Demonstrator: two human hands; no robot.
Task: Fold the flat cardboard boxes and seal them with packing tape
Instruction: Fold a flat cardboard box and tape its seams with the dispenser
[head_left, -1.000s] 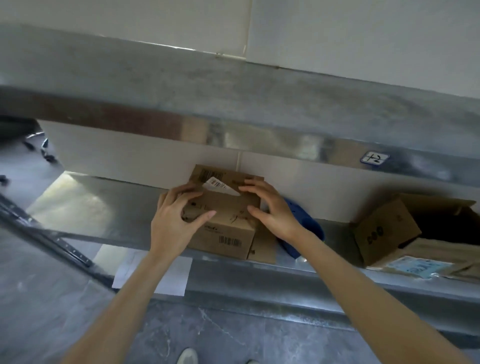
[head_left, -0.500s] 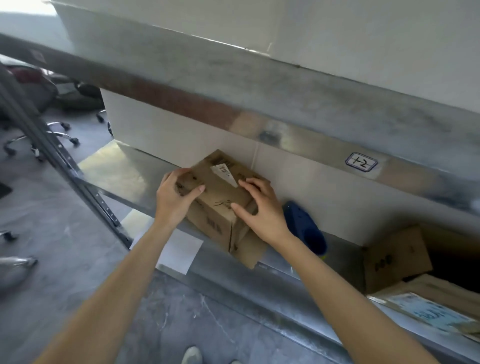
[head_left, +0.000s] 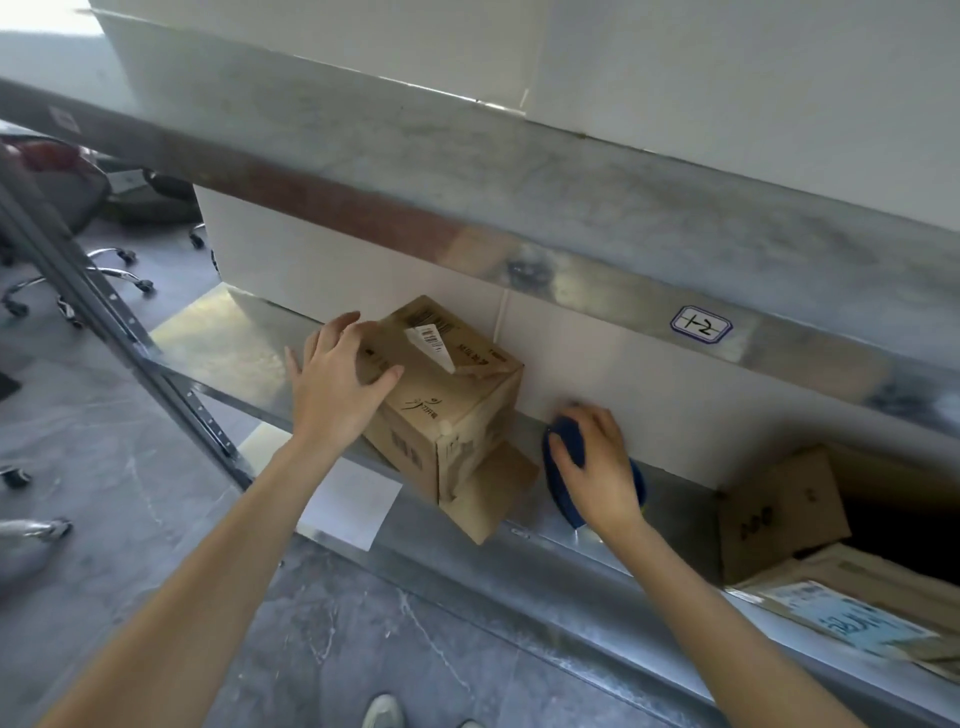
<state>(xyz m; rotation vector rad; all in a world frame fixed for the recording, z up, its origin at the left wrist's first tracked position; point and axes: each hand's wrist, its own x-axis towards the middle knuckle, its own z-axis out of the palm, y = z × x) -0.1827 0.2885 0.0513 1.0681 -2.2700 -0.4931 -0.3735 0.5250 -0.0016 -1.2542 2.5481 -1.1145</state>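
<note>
Sitting on the metal shelf (head_left: 249, 358), the small cardboard box (head_left: 447, 410) is turned so one corner points out toward the person. Its long side runs from near left to far right, ending close to the white wall (head_left: 597, 374). The box is brown and folded up, with a white barcode sticker (head_left: 428, 338) peeling on top and a loose flap (head_left: 493, 488) sticking out at the bottom front. The left hand (head_left: 337, 384) lies flat and open on the box's top left side, fingers spread, the thumb on top. The right hand (head_left: 597, 467) is curled over the blue tape holder (head_left: 563, 467), which lies on the shelf just right of the box. Whether it grips it tight cannot be told. Half a second ago both hands were on the box; now the right one has left it and gone to the blue thing. An open box (head_left: 779, 514) sits farther right.
</note>
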